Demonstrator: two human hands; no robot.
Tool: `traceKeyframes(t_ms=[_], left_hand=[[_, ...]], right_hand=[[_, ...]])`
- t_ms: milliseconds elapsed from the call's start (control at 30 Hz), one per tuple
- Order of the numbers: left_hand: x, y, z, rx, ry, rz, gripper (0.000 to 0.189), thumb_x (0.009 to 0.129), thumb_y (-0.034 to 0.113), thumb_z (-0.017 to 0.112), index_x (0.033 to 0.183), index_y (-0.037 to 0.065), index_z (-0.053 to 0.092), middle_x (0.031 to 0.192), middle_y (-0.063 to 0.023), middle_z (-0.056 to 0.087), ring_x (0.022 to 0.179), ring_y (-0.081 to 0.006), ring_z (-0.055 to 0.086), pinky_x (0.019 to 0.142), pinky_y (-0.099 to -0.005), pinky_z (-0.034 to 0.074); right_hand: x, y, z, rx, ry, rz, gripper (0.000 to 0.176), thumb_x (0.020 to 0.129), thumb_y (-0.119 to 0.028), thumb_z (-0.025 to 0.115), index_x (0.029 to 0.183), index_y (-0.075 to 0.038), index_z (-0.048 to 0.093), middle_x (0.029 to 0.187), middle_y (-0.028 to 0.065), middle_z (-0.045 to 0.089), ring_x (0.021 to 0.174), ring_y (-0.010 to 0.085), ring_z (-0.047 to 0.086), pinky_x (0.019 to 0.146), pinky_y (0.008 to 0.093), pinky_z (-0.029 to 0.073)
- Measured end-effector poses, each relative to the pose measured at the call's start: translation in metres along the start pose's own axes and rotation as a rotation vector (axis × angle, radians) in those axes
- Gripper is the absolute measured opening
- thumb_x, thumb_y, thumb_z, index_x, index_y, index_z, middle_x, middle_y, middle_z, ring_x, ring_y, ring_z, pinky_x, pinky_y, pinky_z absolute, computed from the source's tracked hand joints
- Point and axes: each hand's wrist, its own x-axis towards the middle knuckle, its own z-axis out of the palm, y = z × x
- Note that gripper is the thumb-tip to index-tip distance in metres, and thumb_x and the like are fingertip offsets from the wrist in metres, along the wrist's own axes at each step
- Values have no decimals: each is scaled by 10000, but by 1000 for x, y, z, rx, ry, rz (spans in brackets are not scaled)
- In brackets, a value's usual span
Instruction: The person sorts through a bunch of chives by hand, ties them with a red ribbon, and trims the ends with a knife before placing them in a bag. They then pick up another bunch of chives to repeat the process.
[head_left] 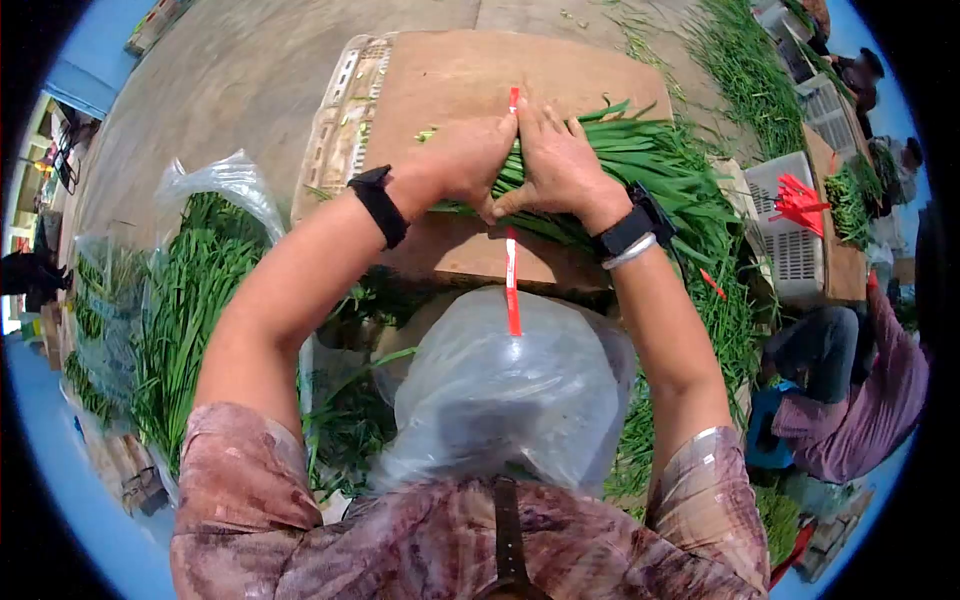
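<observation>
A bunch of long, flat green leaves that look like garlic chives (630, 150) lies across a cardboard sheet (450, 70), its leaf ends fanning out to the right. Around its left part, my left hand (468, 155) is closed, with the fingers partly hidden. My right hand (562, 165) grips the bunch from above, thumb tip near the left hand and fingers pointing away from me. A red and white tape strip (512, 275) runs under the bunch; its far end shows beyond my fingertips, its near end over the plastic on my lap.
Clear plastic sheeting (510, 390) covers my lap. Under the cardboard is a pale plastic crate (345, 120). Bagged greens (195, 300) stand at left. To the right are a white crate (795, 225), red strips (800, 203), loose greens (735, 60) and a seated person (855, 395).
</observation>
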Motion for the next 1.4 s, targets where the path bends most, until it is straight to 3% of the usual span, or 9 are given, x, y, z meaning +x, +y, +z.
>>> traceKeyframes(t_ms=[67, 400, 500, 633, 867, 967, 1167, 1300, 1400], left_hand=[[-2, 0, -7, -14, -25, -8, 1290, 333, 368, 887, 1338, -73, 209, 1353, -288, 316, 1197, -408, 395, 984, -382, 381], [-29, -26, -55, -41, 363, 133, 1374, 396, 540, 831, 1404, -45, 104, 1463, -239, 143, 1375, -337, 111, 1106, -435, 150], [-37, 9, -44, 210, 54, 10, 1417, 337, 552, 827, 1400, -48, 109, 1464, -228, 151, 1373, -355, 111, 1090, -518, 141], [-53, 20, -15, 265, 95, -136, 1447, 275, 540, 824, 1403, -34, 122, 1460, -211, 173, 1371, -351, 132, 1074, -561, 149], [-41, 25, -27, 162, -86, -306, 1293, 412, 331, 881, 1414, 20, 125, 1392, -183, 338, 1280, -300, 361, 1028, -593, 233], [-47, 12, -11, 195, 127, -170, 1252, 439, 287, 879, 1407, 6, 135, 1352, -186, 377, 1257, -292, 386, 1031, -561, 262], [-51, 7, -6, 138, 195, -92, 1203, 427, 250, 865, 1393, 22, 185, 1355, -168, 391, 1240, -308, 403, 1050, -488, 288], [-54, 8, -3, 180, 243, -38, 1170, 443, 226, 853, 1391, 27, 198, 1352, -167, 393, 1229, -310, 411, 1036, -499, 302], [-53, 4, -2, 116, 255, -6, 1171, 449, 221, 849, 1397, 24, 190, 1364, -170, 377, 1245, -312, 393, 1035, -497, 302]], right_hand=[[3, -1, -7, 82, -124, 39, 1285, 444, -522, 820, 1363, 95, 167, 1316, 276, 395, 1252, 376, 373, 1019, 493, 306], [1, -2, -7, 88, -150, 66, 1176, 453, -484, 830, 1325, 81, 279, 1166, 256, 507, 1113, 365, 489, 929, 468, 369], [0, -3, -7, 77, -162, 68, 1157, 457, -488, 829, 1317, 75, 296, 1174, 248, 507, 1114, 361, 487, 934, 465, 366], [-1, -1, 0, 64, -102, 46, 1152, 466, -483, 829, 1342, 30, 286, 1220, 248, 479, 1142, 367, 468, 942, 479, 363], [-2, -9, -34, -54, -160, 74, 1198, 471, -471, 832, 1414, -105, 190, 1413, 260, 238, 1317, 417, 242, 1013, 620, 217], [-4, -5, -37, -96, 44, -43, 1101, 514, -458, 818, 1388, -86, 262, 1331, 268, 365, 1237, 413, 370, 982, 549, 319], [12, 8, -48, 233, -187, -15, 775, 612, -442, 769, 1176, -10, 460, 1023, 225, 576, 979, 392, 550, 841, 496, 428], [18, 15, -38, 2, 127, -226, 707, 638, -440, 750, 1141, -14, 494, 1062, 238, 569, 1046, 381, 535, 869, 495, 426], [23, 16, -33, 168, -121, -162, 753, 628, -502, 733, 1172, -39, 494, 1138, 234, 544, 1095, 370, 513, 885, 496, 421]])
